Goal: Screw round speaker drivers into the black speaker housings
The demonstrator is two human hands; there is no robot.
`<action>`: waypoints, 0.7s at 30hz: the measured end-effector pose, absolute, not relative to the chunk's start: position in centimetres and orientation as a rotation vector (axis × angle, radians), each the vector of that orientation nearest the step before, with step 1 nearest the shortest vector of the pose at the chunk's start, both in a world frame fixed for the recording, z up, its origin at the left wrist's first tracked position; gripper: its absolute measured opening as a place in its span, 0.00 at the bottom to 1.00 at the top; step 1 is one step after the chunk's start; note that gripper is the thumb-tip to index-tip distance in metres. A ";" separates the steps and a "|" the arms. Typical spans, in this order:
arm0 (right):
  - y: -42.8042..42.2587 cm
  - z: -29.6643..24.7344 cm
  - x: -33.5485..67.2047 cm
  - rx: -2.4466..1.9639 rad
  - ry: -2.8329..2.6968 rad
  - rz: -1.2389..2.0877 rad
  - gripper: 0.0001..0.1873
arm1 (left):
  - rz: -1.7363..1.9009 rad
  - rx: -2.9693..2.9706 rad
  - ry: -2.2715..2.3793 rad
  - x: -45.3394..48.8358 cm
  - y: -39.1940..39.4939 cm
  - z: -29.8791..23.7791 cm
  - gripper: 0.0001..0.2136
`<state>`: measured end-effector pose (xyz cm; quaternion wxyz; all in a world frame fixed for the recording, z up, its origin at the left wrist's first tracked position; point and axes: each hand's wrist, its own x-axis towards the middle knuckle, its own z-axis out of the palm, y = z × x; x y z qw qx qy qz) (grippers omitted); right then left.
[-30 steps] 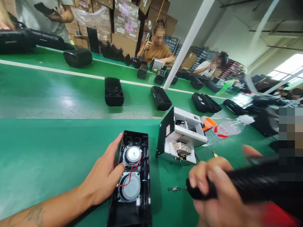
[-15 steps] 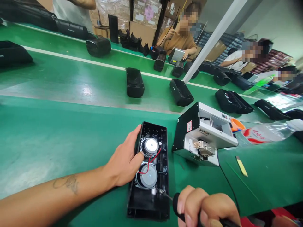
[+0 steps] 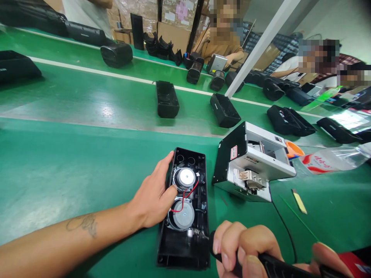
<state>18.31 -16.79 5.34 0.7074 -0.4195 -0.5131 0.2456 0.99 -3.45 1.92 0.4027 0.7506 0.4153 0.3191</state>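
An open black speaker housing lies on the green bench in front of me, with two round silver drivers joined by red and black wires. My left hand rests on its left edge, thumb against the drivers, steadying it. My right hand grips a black electric screwdriver. Its metal tip touches the housing floor just below the lower driver.
A grey and black screw feeder box stands right of the housing. An orange cup and a clear plastic bag lie beyond it. Several black housings ride the conveyor belt. Other people work on the far side.
My right hand brought the screwdriver from the right down to the housing, and its tip now sits by the lower driver. My left hand kept its hold on the housing.
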 end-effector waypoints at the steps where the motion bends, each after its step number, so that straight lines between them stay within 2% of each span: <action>1: -16.6 5.3 18.2 -0.935 -1.112 0.524 0.14 | 0.806 1.897 1.048 1.0 -3.4 2.0 0.40; 6: -16.0 5.4 18.0 -0.924 -1.100 0.496 0.14 | 0.804 1.896 1.049 1.1 -3.5 2.1 0.40; 16: -15.6 4.4 18.0 -0.765 -1.162 0.519 0.07 | 0.739 1.903 1.084 1.2 -3.7 2.7 0.39; 21: -15.7 5.7 20.1 -0.718 -1.319 0.947 0.07 | 0.708 1.958 1.102 0.9 -3.8 3.3 0.37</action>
